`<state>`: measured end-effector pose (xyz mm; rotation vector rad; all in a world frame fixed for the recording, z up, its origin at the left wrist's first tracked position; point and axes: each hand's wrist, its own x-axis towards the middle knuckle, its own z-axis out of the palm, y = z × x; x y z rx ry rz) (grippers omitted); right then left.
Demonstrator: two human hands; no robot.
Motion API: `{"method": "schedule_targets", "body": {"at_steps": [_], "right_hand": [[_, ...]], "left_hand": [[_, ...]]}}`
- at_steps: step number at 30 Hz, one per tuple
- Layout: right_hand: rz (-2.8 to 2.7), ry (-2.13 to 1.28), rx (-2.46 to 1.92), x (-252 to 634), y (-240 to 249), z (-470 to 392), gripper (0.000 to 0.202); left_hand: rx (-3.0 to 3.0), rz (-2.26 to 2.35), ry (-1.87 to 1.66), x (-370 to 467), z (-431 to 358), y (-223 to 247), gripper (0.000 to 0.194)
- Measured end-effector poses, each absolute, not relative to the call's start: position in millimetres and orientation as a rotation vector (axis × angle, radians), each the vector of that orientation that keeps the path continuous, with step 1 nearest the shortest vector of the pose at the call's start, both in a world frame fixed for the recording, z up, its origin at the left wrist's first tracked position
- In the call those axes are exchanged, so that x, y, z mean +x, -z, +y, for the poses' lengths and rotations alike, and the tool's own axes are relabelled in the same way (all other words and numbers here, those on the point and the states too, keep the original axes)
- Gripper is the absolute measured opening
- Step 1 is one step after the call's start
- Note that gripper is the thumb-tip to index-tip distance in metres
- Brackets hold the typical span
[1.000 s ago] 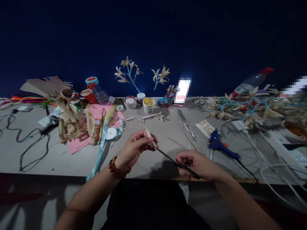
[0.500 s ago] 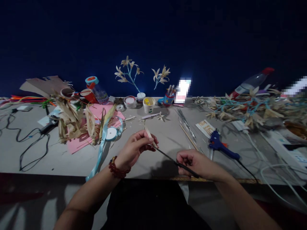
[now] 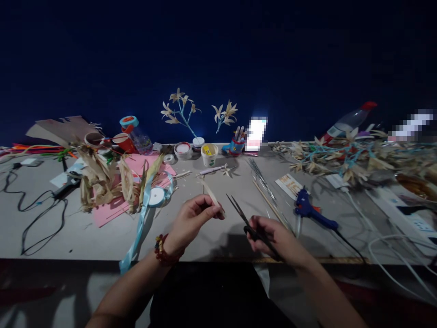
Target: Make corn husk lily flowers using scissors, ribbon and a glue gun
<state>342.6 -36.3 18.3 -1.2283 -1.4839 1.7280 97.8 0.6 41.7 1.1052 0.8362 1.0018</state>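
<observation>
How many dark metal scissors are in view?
1: the dark metal scissors in the right hand, right of the slim cream strip in the left hand. Others may be hidden.

The scene is dim: the navy wall [image 3: 218,54] sinks almost to black along the top, and the dark clothing [image 3: 218,296] at the bottom shows hardly any detail. The harshest glare is the phone screen [image 3: 256,132], blown out to white and broken into coarse mosaic squares — a second pale patch [image 3: 411,123] at right is pixelated too. Soft shadow darkens the grey tabletop [image 3: 85,237] between the left hand [image 3: 196,216] and right hand [image 3: 269,234]. Toward the right edge, the power strip [image 3: 398,216] looks stretched and soft.
</observation>
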Motion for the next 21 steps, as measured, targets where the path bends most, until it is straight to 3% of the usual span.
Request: {"method": "schedule_targets", "body": {"at_steps": [7,13,21], "right_hand": [[-1.021,-1.419,-1.18,299.1,-9.0,-32.8,0.045],[-1.004,-1.446,-1.06,281.2,-33.2,-14.9,0.042],[-0.828,-1.341,-1.078,262.6,-25.9,-10.5,0.039]], "left_hand": [[1.272,0.871,-0.9,102.8,-3.5,-46.0,0.021],[1.723,0.944,-0.787,106.1,-6.5,-46.8,0.02],[1.406,0.901,-0.879,107.7,-11.8,-34.1,0.019]]}}
